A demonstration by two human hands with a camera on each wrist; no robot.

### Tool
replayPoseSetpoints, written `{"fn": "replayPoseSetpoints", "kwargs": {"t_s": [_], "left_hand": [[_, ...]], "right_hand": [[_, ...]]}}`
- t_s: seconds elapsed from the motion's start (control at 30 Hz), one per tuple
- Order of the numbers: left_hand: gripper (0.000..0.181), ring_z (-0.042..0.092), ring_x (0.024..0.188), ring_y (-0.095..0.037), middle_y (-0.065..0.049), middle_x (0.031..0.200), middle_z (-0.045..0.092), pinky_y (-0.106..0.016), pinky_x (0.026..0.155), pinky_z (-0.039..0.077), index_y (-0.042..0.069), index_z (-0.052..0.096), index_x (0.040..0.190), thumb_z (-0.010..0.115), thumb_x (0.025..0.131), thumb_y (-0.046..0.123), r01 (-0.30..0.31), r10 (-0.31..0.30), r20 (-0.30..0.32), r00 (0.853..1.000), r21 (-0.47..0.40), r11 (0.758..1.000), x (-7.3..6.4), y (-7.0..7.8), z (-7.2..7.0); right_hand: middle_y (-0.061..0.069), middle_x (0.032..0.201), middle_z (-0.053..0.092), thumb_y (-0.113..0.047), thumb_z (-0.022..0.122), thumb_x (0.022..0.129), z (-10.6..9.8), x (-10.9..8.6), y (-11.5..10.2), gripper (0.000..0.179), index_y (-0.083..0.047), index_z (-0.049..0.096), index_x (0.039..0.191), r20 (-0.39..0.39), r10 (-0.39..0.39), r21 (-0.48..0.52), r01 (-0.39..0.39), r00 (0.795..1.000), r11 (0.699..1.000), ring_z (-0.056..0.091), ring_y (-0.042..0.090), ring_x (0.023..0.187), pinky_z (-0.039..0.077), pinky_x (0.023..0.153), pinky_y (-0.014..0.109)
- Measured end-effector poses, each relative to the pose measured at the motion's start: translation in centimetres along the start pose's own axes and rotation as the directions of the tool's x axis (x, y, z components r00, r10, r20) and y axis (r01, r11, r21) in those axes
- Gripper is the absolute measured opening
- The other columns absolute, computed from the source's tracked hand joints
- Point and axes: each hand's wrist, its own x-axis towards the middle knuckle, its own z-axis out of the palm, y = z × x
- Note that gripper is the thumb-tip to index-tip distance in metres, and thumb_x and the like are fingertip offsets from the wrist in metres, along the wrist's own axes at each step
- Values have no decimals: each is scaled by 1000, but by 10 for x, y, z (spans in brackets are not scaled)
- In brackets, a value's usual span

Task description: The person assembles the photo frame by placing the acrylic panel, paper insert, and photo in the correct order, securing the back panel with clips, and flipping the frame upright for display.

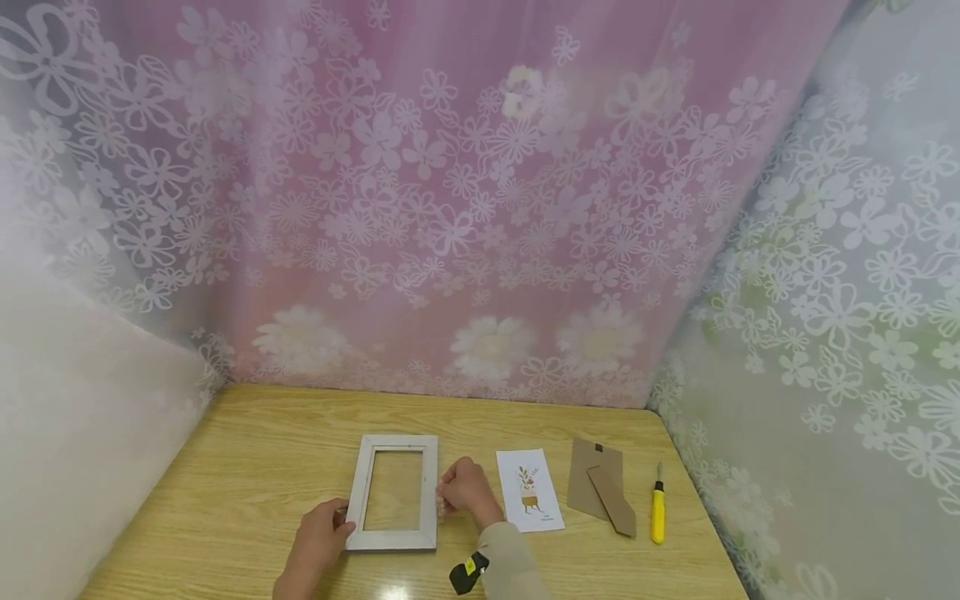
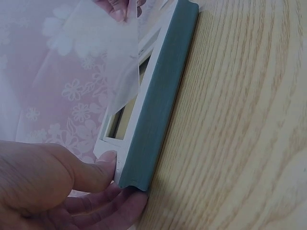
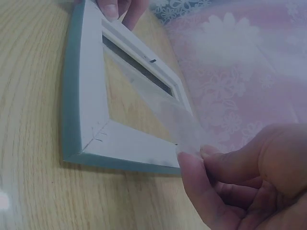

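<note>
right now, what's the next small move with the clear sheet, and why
Probably lower the clear sheet into the frame: the right hand pinches it aslant over the frame, while the left hand grips a corner.

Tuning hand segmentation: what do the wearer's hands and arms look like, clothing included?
Both are ungloved: left hand with no sleeve in view, right hand with a light beige sleeve reaching about the wrist. Beside that sleeve is a black item with a yellow patch, possibly a worn device; can't tell what.
</note>
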Motion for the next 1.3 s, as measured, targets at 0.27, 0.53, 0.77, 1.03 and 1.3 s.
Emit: {"fn": "replayPoseSetpoints", "kwargs": {"t_s": [0.27, 0.53, 0.77, 1.03, 1.3], "left_hand": [[33, 59, 79, -18, -7, 88, 67, -33, 69, 50, -10, 66, 121, 72, 89, 0, -14, 14, -4, 1000, -3, 1000, 0, -2, 0], [33, 59, 79, -18, -7, 88, 68, -34, 69, 50, -9, 67, 120, 73, 89, 0, -23, 23, -11, 1000, 2, 1000, 0, -2, 1], [34, 59, 80, -18, -7, 89, 68, -35, 70, 50, -9, 67, 121, 73, 89, 0, -9, 9, -6, 1000, 1, 1000, 1, -2, 1], [34, 59, 79, -18, -7, 88, 67, -34, 69, 50, -9, 67, 121, 73, 89, 0, -11, 11, -8, 1000, 1, 1000, 1, -3, 1], [36, 57, 77, -17, -6, 86, 66, -32, 67, 47, -10, 66, 122, 74, 88, 0, -12, 12, -13, 1000, 1, 1000, 1, -2, 1]], "right_hand": [[6, 61, 62, 7, 71, 88, 8, 0, -1, 17, 1, 59, 78, 38, 27, 83, -30, 999, 996, 60, 12, 50, 58, 52, 31], [8, 61, 64, 8, 70, 89, 14, -1, -3, 15, 1, 62, 78, 47, 38, 76, -41, 998, 996, 60, 11, 50, 59, 53, 31], [7, 61, 63, 9, 69, 89, 18, -1, -5, 15, 2, 62, 77, 51, 46, 101, -51, 998, 994, 58, 10, 49, 57, 52, 28], [5, 59, 61, 9, 68, 89, 25, 0, -5, 15, 2, 62, 77, 36, 29, 110, -33, 999, 993, 57, 10, 49, 58, 51, 29], [4, 60, 59, 6, 72, 86, 29, 0, -5, 18, 0, 61, 74, -16, 12, 49, -11, 1000, 999, 56, 9, 47, 53, 46, 24]]}}
